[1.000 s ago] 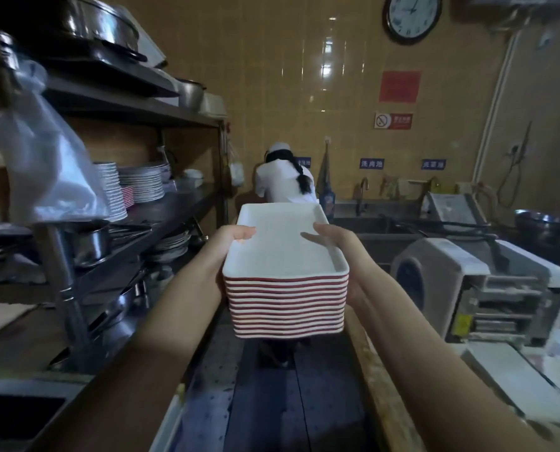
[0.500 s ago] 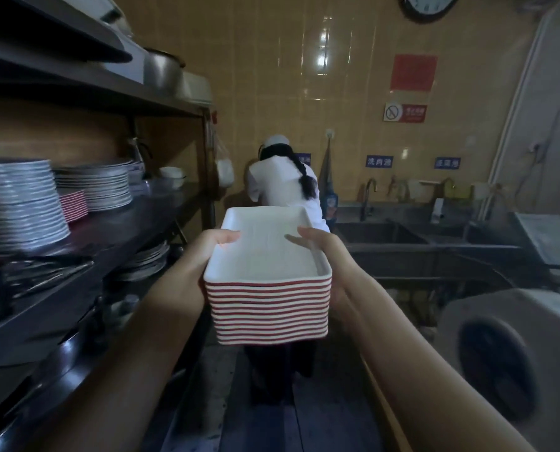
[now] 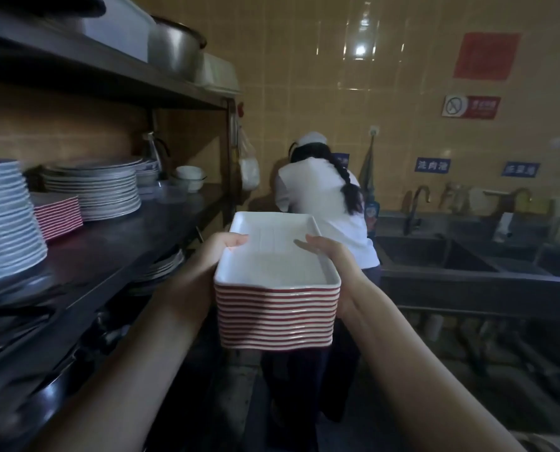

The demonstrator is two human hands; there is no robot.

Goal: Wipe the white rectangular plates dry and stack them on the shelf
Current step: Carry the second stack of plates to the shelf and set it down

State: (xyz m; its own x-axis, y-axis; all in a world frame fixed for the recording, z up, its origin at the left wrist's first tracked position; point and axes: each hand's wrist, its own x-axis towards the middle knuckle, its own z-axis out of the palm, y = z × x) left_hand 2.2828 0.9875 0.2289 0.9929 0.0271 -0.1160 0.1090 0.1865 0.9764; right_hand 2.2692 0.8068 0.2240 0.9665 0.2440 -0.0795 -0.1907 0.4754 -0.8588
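Stack of white rectangular plates (image 3: 277, 308), red-edged, top one empty: held just right of the shelf (image 3: 135, 243), left hand (image 3: 206, 272) and right hand (image 3: 334, 265) gripping opposite sides, thumbs over rim. Best kept level, slid in beside matching striped pile (image 3: 58, 215) on shelf, clear of round plates (image 3: 92, 194).

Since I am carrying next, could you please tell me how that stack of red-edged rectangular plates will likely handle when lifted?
The stack of plates is probably heavy for its size: many layers, gripped by the left hand and right hand. It looks rigid and glazed, so likely breakable and perhaps slippery. Nested, it should resist tipping if level.
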